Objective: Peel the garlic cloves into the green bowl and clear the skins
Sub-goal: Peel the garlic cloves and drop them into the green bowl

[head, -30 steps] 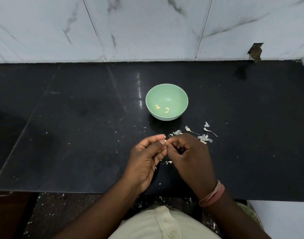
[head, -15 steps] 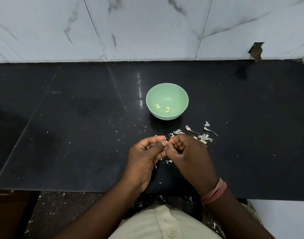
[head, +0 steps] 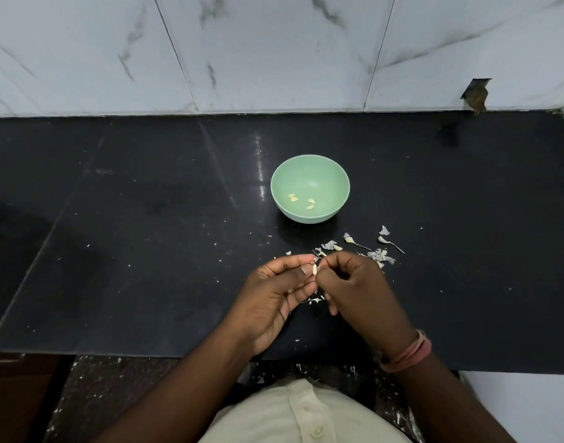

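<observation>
Pinching a small pale garlic clove (head: 314, 269) between thumb and forefinger, the left hand (head: 276, 298) presents it at the meeting point of both hands, low over the black counter (head: 130, 251). The clove's long axis runs roughly away from the person, its far tip aimed toward the bowl. The right hand (head: 359, 290) closes in from the other side, fingers curled and fingertips nipping at the clove's edge, apparently on a scrap of skin, though that scrap is too small to make out for sure.

Now the key line: the green bowl (head: 310, 164) sits straight ahead of the hands, beyond them and a touch to the right, clearly apart from the fingertips. Both hands are about equally near it; since the left one owns the clove, my read is that it has the simpler reach forward for the drop once the skin is off.

Inside the bowl lie a few peeled cloves (head: 310, 204) in two little clusters on the bottom, with plenty of bare green around them.

Between bowl and hands, and off to the right, papery skins (head: 381, 255) and thin stems are scattered on the counter. More flecks (head: 316, 300) lie under the hands, so the clearing step looks untouched as yet.
</observation>
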Tool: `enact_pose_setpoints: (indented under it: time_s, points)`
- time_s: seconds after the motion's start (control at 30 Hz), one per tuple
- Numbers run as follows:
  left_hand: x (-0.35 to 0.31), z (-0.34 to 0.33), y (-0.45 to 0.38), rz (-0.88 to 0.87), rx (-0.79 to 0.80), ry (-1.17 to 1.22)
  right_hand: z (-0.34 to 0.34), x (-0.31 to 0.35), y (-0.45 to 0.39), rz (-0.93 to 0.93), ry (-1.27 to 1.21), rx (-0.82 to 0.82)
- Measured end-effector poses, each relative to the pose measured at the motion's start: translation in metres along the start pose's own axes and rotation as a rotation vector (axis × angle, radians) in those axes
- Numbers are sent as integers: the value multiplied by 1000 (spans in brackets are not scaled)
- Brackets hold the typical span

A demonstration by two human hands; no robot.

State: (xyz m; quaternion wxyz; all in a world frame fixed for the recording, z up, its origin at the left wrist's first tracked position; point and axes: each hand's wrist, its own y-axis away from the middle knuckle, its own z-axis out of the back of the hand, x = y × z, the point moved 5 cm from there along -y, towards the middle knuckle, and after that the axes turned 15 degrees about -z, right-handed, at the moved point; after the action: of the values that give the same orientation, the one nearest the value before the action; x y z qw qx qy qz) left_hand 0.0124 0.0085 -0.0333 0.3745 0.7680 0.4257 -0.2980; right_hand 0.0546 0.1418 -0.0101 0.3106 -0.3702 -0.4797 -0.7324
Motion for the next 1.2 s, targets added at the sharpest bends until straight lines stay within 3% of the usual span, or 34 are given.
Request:
enact_pose_setpoints:
  time_s: [0.13, 0.4, 0.6, 0.67, 0.9, 1.2]
  points:
    - [2, -1, -2, 70, 6, 95, -2, -5, -2, -119, -182, 100]
    - [1, -9, -10, 88, -10, 79, -5, -6, -13, -105, -274, 111]
    - [-2, -10, -20, 128, -71, 148, 1, -6, -25, 74, 357, -142]
    - [-4, -10, -26, 144, -99, 204, 0, -7, -30, 106, 459, -189]
    - [-16, -8, -56, 68, -168, 233, 10, 9, -44, 122, 450, -341]
    - [-35, -23, -89, -100, -305, 81, 8, 16, -56, 93, 424, -298]
